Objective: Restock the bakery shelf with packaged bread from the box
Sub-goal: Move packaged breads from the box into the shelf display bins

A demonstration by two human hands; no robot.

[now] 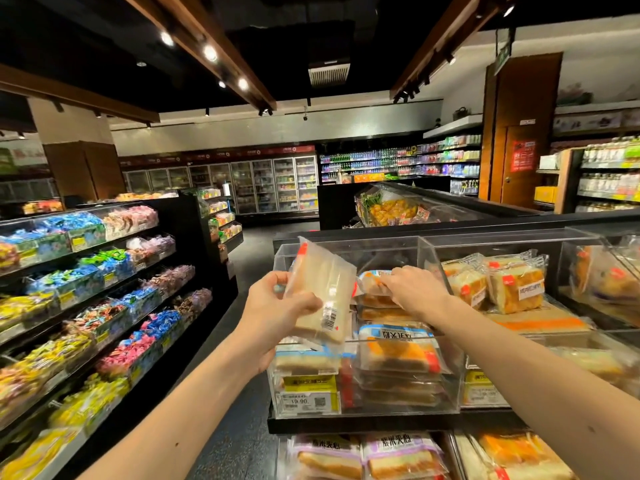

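Hands in view: two, left hand and right hand. Bread packet gripped in left: one. Stack-top packet under right fingers: one. Clear bins on upper tier: three. Upright packets in middle bin: two. Purple-labelled packets below: two.

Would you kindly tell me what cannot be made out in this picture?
Head view:
- Box: out of frame.
- Held pack label: faces away in left hand; only barcode side shows.
- Right hand on bin pack: grip or touch unclear, fingertips hidden by the hand.
- Price tag small print: too small.
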